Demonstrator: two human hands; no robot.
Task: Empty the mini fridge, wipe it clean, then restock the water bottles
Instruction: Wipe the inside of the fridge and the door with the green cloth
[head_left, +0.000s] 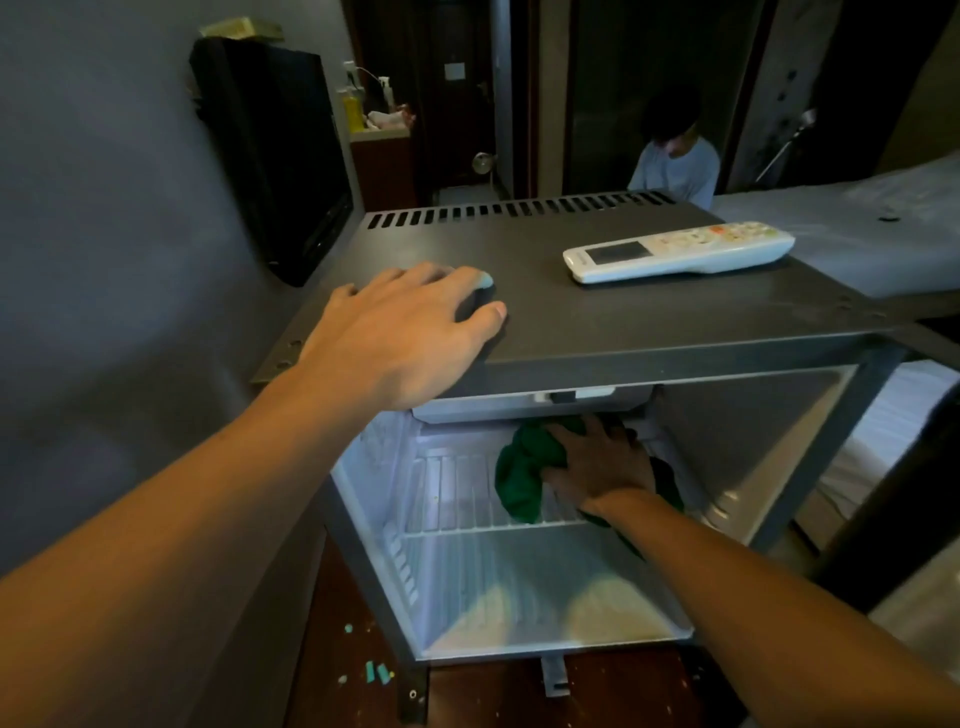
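Observation:
The mini fridge (519, 618) stands open below me, its white inside lit and holding no bottles. A wire shelf (457, 493) crosses its upper part. My right hand (597, 462) reaches deep inside and presses a green cloth (519, 473) against the shelf and back wall, fingers spread over it. My left hand (410, 332) rests flat on the dark grey top (649, 317) of the frame around the fridge, near its front left corner. No water bottles are in view.
A white remote control (680, 252) lies on the grey top at the right. A dark flat screen (280, 156) hangs on the left wall. A bed (857, 228) runs along the right. A person sits beyond the top. Small turquoise bits litter the wooden floor (363, 670).

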